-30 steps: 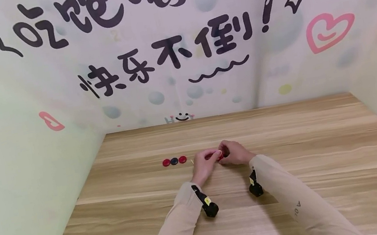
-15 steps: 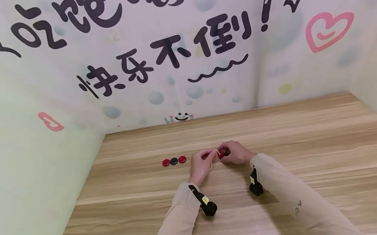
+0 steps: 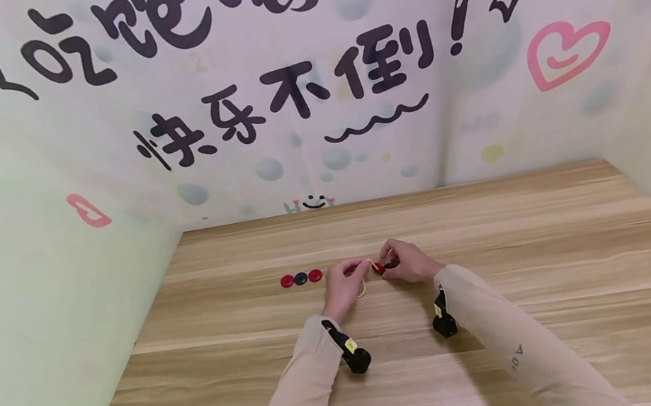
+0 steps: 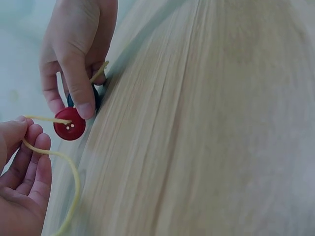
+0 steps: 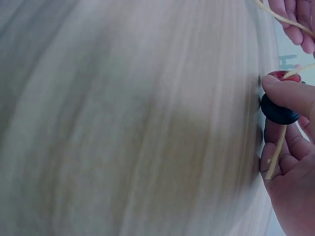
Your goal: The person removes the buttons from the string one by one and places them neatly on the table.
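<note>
Your right hand (image 3: 408, 262) pinches a round red plastic button (image 4: 69, 124) with small holes in its middle and, stacked behind it, a round dark blue button (image 5: 278, 109); thumb and forefinger curl round the pair and hold them just above the light wooden worktop (image 3: 503, 259). A thin yellow cord (image 4: 59, 156) runs through the red button. One short end comes out behind the dark blue one and lies against your right palm in the right wrist view. The other stretch runs across to your left hand (image 3: 345, 284), whose fingers are curled with the thumb and fingertips nipping the cord close to the red button; from there the cord loops down slack towards the worktop.

Both hands sit close together, a little back of the middle of the worktop and about midway between its left and right edges. To the left of your left hand, near but apart from it, three more round buttons (image 3: 301, 278) lie flat in a short row that runs left to right: red, dark, red, touching or nearly so. Beige sleeves (image 3: 503, 338) cover both forearms, and a small black device (image 3: 351, 355) is strapped at each wrist.
</note>
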The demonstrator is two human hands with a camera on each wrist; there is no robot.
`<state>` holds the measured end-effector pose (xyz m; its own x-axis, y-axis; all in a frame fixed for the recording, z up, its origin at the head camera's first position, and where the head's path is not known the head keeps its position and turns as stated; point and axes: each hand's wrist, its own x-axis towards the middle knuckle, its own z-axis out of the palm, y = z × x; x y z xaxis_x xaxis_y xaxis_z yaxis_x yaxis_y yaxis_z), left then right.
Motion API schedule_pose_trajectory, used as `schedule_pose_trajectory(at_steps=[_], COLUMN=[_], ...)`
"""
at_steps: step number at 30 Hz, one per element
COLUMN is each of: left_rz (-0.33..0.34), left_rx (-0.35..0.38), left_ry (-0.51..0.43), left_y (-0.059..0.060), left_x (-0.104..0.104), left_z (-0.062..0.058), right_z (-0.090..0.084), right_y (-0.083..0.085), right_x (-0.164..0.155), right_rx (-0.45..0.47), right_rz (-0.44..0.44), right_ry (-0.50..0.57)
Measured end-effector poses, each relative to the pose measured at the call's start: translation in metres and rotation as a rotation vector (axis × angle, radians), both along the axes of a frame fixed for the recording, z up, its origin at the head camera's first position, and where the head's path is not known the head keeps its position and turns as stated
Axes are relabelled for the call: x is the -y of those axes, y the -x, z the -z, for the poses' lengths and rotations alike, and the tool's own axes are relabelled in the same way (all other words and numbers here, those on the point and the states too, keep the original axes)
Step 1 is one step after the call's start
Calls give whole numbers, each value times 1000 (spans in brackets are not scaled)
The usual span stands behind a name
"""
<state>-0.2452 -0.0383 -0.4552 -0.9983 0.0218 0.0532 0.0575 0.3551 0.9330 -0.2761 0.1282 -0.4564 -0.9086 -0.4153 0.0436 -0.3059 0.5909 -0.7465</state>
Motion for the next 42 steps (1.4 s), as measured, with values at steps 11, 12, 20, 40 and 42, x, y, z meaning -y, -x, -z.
schedule_pose_trajectory(at_steps=[11,12,20,40,42], left_rz=[7,7,6,-14,-18], left_rx=[-14,-13,-32,-3,-1], left_ry=[2,1,-17,-39,-37], left_y=[-1,-1,0,-2,-2], left_x=[6,6,5,8,8], left_z=[0,0,4,9,9], right_z=[-2,-2,-4,-6,-5], right_y=[-1,-1,-3,-3,-2], right_x=[-1,0,0,-2,-3], right_rx=[48,48,35,61,59], right_rz=[-52,-54,-62,-124,-128], right_ry=[-7,-13,-35,-12,3])
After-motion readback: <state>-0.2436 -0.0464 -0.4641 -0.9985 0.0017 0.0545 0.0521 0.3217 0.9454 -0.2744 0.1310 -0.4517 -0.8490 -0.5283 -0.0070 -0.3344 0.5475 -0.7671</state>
